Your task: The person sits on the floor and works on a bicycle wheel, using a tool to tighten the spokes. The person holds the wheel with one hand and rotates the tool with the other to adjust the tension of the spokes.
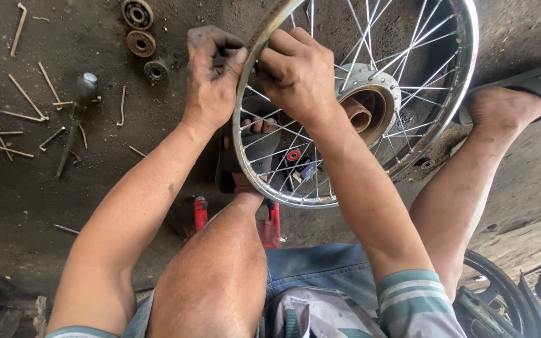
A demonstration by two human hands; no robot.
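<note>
Gripping the rim (464,75) at its near-left arc, with both hands closed tight: left hand (213,78) pinched outside the rim, fingers curled on something small and dark, not identifiable; right hand (297,72) clenched just inside the rim, over the spoke ends. Wheel tilted on edge between the knees, braced by a sandalled foot (255,147) seen through the spokes (408,56).

Judged well advanced on lacing: spokes fitted from hub (367,103) to rim around most of the visible circle. Tightness of each spoke not readable. Right of the rim, second foot (502,106) planted on the ground.

Left of the rim, work remaining suggested by loose parts: a screwdriver (76,112) lying well apart, bent loose spokes (7,119) scattered beyond it. Beyond the left hand, three round bearings (141,42) in a row, not mounted in the hub.
</note>
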